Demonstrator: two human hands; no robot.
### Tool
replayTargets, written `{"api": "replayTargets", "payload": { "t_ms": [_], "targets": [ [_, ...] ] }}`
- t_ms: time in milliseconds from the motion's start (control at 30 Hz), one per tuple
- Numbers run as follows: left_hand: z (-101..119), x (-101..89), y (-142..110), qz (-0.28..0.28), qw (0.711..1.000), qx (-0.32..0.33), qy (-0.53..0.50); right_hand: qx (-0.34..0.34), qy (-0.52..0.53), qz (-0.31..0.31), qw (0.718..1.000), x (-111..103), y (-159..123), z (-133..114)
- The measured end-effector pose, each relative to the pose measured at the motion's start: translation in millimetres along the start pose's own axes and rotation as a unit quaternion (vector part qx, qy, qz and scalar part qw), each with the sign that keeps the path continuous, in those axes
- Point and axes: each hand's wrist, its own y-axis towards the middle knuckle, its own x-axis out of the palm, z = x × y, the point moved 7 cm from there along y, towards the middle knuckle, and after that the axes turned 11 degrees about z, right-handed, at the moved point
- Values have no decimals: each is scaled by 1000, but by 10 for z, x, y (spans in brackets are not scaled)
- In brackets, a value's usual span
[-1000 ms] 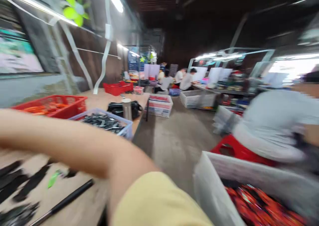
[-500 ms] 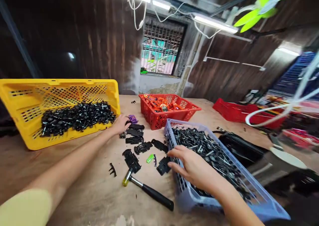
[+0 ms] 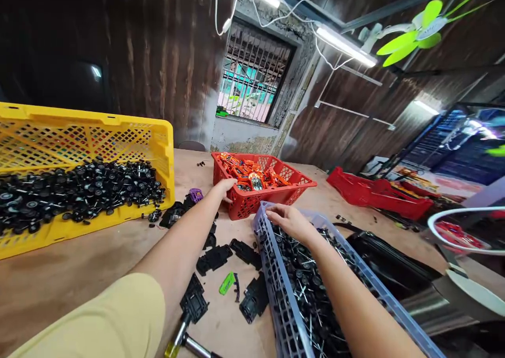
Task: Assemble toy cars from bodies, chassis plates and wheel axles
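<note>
My left hand (image 3: 226, 191) is at the near left corner of a red plastic basket (image 3: 252, 197), its fingers hooked over the rim. Orange toy car bodies (image 3: 256, 179) fill that basket. Above the far end of a pale blue crate (image 3: 265, 253) hovers my right hand (image 3: 290, 221), fingers loosely bent and apart, nothing visible in them. Black wheels on metal axles (image 3: 305, 279) lie heaped in the crate. Between my arms are black toy car chassis (image 3: 215, 258), a green piece (image 3: 226, 283) and a small dark curved part (image 3: 236, 287). My left forearm hides some chassis.
A tilted yellow crate (image 3: 168, 163) on the left holds many black wheel sets (image 3: 98, 190). A purple car part (image 3: 195, 195) lies near it. At the front is a hammer (image 3: 182, 334), partly cut off. To the right are a red tray (image 3: 379, 197) and a black bag (image 3: 394, 258).
My left hand has gone from beside the purple part to the red basket's corner. My right hand has moved forward over the blue crate's far end. The view has shifted.
</note>
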Motion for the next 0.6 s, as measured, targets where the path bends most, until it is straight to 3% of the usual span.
{"api": "replayTargets", "payload": {
  "t_ms": [133, 233, 367, 467, 533, 600],
  "targets": [
    [-265, -169, -160, -16, 992, -90, -86, 48, 11, 71, 996, 4, 100, 115],
    [-525, -485, -315, -24, 980, -91, -174, 85, 26, 193, 977, -281, 197, 199],
    [-1063, -930, -570, 37, 959, -84, -269, 127, 68, 327, 934, -629, 440, 54],
    [-1365, -1016, -706, 94, 942, -79, -314, 136, 119, 328, 927, -558, 799, -284],
    [-1432, -975, -745, 117, 931, -63, -339, 113, 174, 299, 932, -383, 1054, -538],
    [-1419, -913, -780, 123, 922, -37, -365, 63, 189, 311, 929, -269, 1240, -723]
  ]
}}
